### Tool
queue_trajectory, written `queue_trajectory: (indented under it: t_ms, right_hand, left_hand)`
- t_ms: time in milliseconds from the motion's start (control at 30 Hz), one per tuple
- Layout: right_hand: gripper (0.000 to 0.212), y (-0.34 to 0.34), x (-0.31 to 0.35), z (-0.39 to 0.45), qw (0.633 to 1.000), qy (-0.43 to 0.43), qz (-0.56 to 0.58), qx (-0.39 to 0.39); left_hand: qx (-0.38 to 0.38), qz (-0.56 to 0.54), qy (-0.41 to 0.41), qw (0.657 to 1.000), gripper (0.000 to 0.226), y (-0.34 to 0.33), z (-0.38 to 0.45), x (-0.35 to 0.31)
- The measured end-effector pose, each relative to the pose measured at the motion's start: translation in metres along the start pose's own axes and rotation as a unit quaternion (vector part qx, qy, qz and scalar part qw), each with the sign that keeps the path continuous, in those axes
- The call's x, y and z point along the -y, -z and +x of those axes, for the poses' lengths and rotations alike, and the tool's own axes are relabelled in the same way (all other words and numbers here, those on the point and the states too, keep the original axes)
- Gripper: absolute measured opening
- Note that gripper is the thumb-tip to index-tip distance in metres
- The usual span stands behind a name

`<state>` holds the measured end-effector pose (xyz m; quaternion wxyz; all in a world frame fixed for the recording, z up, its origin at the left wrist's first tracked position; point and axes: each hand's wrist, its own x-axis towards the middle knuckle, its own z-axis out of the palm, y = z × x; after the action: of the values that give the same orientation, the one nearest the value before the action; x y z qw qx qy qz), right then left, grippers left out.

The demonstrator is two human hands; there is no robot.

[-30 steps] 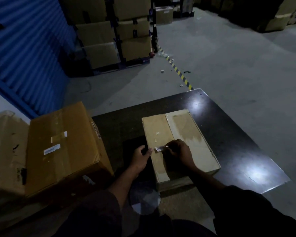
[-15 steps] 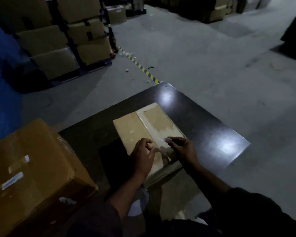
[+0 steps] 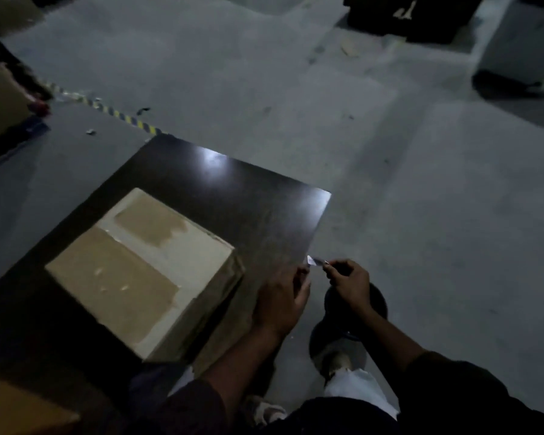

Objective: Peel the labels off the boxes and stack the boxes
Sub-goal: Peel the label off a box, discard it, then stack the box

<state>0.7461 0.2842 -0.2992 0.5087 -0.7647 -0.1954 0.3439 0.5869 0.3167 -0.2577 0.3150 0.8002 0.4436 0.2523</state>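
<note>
Pinched between thumb and fingertips of the right hand (image 3: pixel 347 279), a small pale label scrap (image 3: pixel 315 261), held just past the right edge of the tabletop (image 3: pixel 258 215), above the floor (image 3: pixel 421 183). Grip narrow, closed on the scrap's right end. Left hand (image 3: pixel 281 298) just beside it, fingers loosely curled at the scrap's left end; whether touching it, cannot tell in the dim light. Both hands clear of the cardboard box (image 3: pixel 145 265), which lies flat on the tabletop to the left of the hands, top face up, one half lighter with a darker rectangular patch where the surface looks bared, a few small pale flecks on the other half. Nearer and further left of that box, a corner of a second brown box (image 3: pixel 19 406) at the bottom edge. Below the hands, a dark round stool (image 3: pixel 371 296) and pale trouser leg. Beyond the tabletop, yellow-and-black striped tape (image 3: pixel 120 116) on the floor, blurred.
</note>
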Motion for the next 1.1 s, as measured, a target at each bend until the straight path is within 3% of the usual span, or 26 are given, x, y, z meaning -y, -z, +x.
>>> queue_trajectory:
  t_ms: [100, 267, 500, 700, 1100]
  right_hand:
    - [0.012, 0.039, -0.035, 0.020, 0.995, -0.073, 0.006, -0.062]
    - [0.011, 0.095, -0.110, 0.069, 0.975, -0.163, -0.056, -0.141]
    - [0.018, 0.111, -0.223, 0.156, 0.951, -0.228, -0.106, -0.180]
    - [0.006, 0.099, -0.305, 0.220, 0.943, -0.256, -0.131, -0.165]
    - [0.013, 0.067, -0.412, 0.265, 0.942, -0.259, -0.195, -0.083]
  left_hand:
    - [0.061, -0.013, 0.040, 0.997, 0.014, -0.047, 0.010, -0.013]
    - [0.107, -0.046, 0.208, 0.971, 0.009, -0.148, 0.027, -0.011]
    - [0.192, -0.033, 0.259, 0.946, 0.011, -0.300, 0.055, 0.032]
    - [0.175, -0.038, 0.318, 0.931, 0.012, -0.385, 0.076, 0.090]
    - [0.182, -0.015, 0.295, 0.938, 0.007, -0.461, 0.091, 0.167]
